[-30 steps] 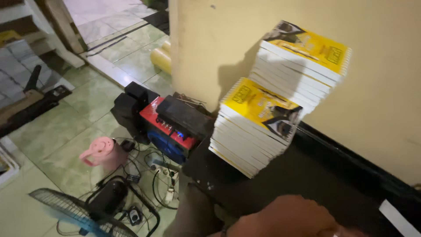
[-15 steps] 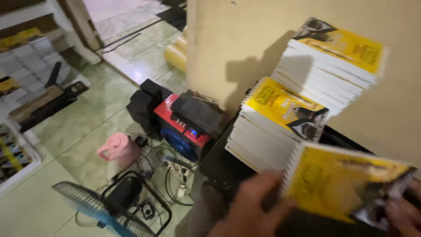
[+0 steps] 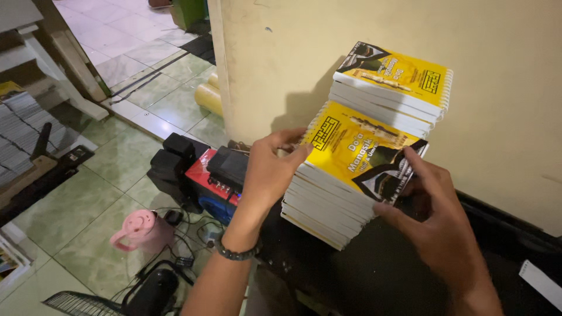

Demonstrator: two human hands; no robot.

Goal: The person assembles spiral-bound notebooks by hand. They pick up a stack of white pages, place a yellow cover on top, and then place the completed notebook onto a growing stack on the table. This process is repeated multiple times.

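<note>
Head view, read left to right. At the far left edge, a shelf carries grey stacks of printed sheets. On the green tiled floor below stand a pink plastic jug and, at the bottom edge, part of a dark fan among loose cables. Just right of the jug sit two black boxes and a red-and-blue unit with a black device on top. Behind these, a yellowish roll lies at the foot of the cream wall.

The left hand, a dark bead bracelet on its wrist, presses with spread fingers against the left side of the front stack of booklets, fingertips touching the edge of the top cover. This stack rests on the dark worktop, against the wall; its top cover is yellow with a black square emblem at the upper left corner, black lettering across the middle and a black-and-white pattern at the lower right. A second stack of booklets, spiral-bound, with the same yellow cover, stands higher and just behind, touching the wall.

The right hand grips the front stack's right corner, thumb on the cover, fingers along the side. A white paper strip lies at the far right on the worktop.
</note>
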